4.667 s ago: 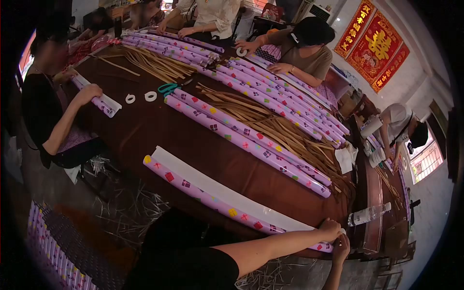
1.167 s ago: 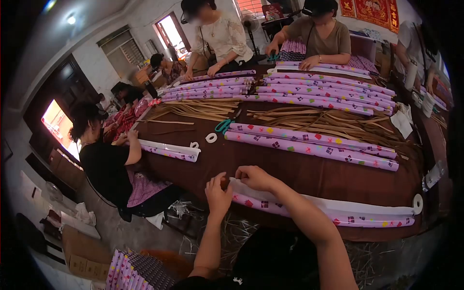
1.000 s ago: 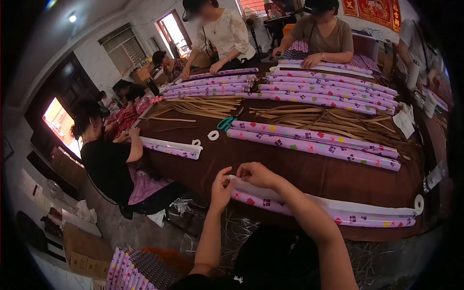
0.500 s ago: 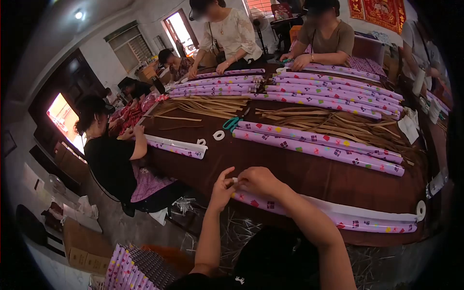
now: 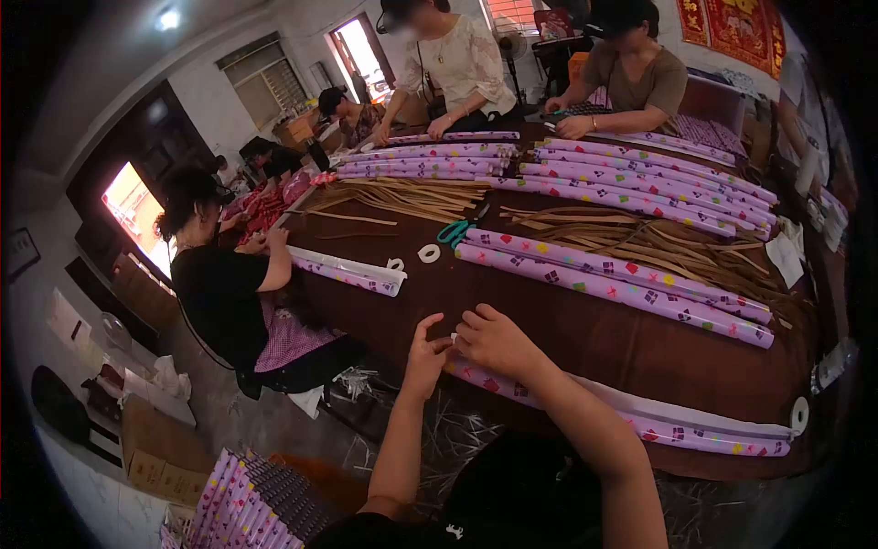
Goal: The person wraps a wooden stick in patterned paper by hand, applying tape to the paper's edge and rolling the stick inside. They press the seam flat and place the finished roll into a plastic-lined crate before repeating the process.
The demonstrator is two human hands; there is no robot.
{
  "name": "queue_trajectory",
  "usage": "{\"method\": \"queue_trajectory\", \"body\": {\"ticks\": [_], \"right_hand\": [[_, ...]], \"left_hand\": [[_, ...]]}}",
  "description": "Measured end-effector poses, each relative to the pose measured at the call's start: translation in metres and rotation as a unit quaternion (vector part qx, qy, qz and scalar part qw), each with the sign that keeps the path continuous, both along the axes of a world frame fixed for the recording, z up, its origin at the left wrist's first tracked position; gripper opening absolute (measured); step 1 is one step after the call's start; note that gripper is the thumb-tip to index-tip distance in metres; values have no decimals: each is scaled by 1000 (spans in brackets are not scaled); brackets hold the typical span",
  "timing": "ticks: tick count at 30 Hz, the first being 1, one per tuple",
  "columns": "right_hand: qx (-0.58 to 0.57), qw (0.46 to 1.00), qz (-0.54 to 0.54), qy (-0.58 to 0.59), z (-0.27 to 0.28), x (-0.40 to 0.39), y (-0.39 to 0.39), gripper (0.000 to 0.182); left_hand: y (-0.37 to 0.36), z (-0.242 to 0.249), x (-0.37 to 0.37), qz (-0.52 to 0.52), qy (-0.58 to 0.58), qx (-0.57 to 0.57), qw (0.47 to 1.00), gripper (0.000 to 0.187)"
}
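Roll along bench's near edge, left end at both hands. Left hand: thumb and forefinger parted beside that end. Right hand: fingers curled over it; grasp hidden, cannot tell. Right forearm crosses roll, hiding part. Tape at its right end. Beyond: two rolls, scissors, strips.

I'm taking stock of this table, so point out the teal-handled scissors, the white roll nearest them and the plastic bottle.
Teal-handled scissors [image 5: 453, 233]: head view, on the handles.
White roll [image 5: 422, 254]: head view, on the ring's left side.
Plastic bottle [image 5: 831, 367]: head view, on its body.
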State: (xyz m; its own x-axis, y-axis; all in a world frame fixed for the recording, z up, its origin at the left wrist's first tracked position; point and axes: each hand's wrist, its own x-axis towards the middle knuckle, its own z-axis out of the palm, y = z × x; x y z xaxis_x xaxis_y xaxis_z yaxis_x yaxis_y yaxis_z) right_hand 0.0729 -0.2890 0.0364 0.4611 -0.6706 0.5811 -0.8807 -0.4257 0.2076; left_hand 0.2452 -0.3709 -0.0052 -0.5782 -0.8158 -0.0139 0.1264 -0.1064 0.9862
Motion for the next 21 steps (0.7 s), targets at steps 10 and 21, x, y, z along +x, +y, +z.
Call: {"method": "queue_trajectory", "body": {"ticks": [10, 21], "right_hand": [[-46, 999, 22, 1, 2, -3, 1, 7], [-26, 999, -38, -26, -6, 5, -1, 11]], "left_hand": [[-4, 3, 6, -28, 45, 62, 997, 73], [7, 2, -5, 16, 60, 25, 998, 68]]}}
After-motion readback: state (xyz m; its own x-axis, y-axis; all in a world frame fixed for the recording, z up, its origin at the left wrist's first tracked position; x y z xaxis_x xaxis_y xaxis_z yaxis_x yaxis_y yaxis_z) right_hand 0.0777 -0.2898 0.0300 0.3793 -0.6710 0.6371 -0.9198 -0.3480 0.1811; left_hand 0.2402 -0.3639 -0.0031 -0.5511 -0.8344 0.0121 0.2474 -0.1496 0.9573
